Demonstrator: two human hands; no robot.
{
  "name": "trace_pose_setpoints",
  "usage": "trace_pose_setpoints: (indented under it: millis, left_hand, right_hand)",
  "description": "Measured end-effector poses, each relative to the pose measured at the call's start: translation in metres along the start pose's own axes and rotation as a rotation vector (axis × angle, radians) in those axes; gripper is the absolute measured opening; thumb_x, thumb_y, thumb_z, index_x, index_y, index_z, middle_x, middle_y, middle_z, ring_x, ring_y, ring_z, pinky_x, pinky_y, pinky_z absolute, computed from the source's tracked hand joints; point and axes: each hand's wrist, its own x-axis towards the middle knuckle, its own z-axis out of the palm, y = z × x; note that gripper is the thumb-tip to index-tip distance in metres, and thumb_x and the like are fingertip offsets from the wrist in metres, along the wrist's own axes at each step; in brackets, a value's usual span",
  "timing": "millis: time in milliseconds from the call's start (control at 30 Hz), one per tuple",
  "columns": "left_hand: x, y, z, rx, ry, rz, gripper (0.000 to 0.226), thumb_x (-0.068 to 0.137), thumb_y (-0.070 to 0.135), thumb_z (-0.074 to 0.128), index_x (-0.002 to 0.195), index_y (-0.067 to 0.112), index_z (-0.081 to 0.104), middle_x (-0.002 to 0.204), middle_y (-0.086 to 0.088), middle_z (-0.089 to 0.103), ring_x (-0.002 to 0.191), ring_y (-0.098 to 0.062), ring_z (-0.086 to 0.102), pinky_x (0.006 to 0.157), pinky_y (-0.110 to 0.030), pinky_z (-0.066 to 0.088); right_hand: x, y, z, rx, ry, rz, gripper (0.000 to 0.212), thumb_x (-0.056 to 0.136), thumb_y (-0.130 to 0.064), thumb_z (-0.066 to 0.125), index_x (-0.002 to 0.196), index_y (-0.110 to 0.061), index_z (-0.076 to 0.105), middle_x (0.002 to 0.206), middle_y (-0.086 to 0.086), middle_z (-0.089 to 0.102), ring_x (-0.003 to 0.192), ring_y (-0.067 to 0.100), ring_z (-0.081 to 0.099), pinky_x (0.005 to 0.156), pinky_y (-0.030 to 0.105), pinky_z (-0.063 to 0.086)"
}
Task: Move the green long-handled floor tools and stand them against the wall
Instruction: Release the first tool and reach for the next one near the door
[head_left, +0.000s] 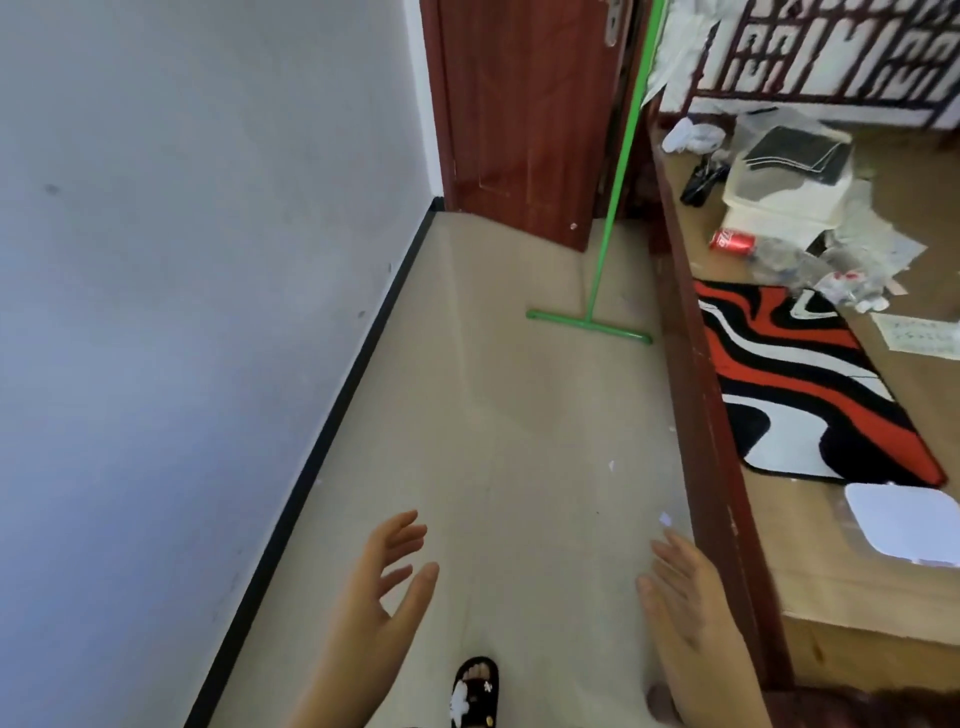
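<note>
A green long-handled floor tool (619, 171) stands ahead on the beige floor. Its flat crossbar head (588, 326) rests on the tiles and its handle leans up toward the brown door and the bed's end. My left hand (387, 582) is at the bottom centre, fingers spread, holding nothing. My right hand (688, 592) hovers at the bottom right beside the bed frame, also spread and empty. Both hands are well short of the tool.
A white wall (182, 312) with a black skirting board runs along the left. A brown door (524, 114) closes the passage. On the right, a wooden bed platform (711, 415) carries a red-black-white rug, a red can, a box and papers. My slippered foot (475, 693) shows below.
</note>
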Motion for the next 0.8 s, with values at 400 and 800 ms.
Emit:
trace_pose_setpoints:
  millis: [400,800]
  left_hand:
    - [0.233,0.063,0.123,0.019,-0.106,0.061,0.042,0.084,0.015,0.057,0.104,0.049,0.041,0.109,0.017,0.059,0.104,0.012,0.053,0.076,-0.008,0.045]
    - [0.423,0.140,0.223,-0.074,0.016,0.016,0.038,0.084,0.009,0.057,0.104,0.040,0.048,0.107,0.009,0.063,0.099,0.010,0.057,0.073,0.000,0.045]
  right_hand:
    - [0.233,-0.032,-0.068,0.084,0.184,0.062,0.046,0.083,-0.007,0.056,0.115,-0.035,0.041,0.110,-0.016,0.053,0.112,0.019,0.051,0.107,0.049,0.035]
    - [0.477,-0.081,-0.123,0.023,0.063,0.055,0.045,0.085,-0.019,0.054,0.126,-0.032,0.039,0.120,-0.015,0.052,0.117,0.014,0.049,0.108,0.049,0.034]
